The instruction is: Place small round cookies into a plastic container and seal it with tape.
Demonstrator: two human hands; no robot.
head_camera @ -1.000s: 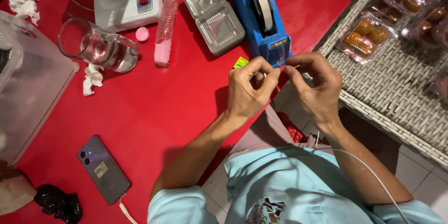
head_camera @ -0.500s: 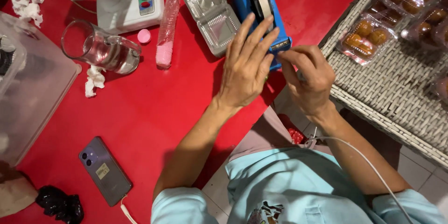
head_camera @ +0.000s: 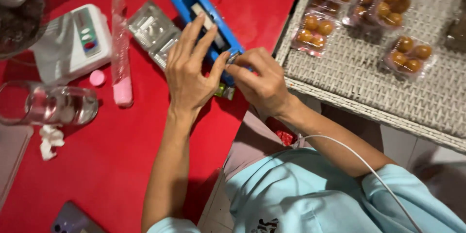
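Head view: left hand (head_camera: 190,75) flat on glossy blue plastic tape dispenser (head_camera: 204,12), right hand (head_camera: 259,85) grip pinching tape end.

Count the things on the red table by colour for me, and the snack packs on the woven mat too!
Blue: 1, the tape dispenser under the left hand, with the right hand at its end.
White: 1, the small machine.
Pink: 2, the tube and the cap.
Clear: 2, the glass jar and the empty tray.
Snack packs in full view: 4.
Total: 10.
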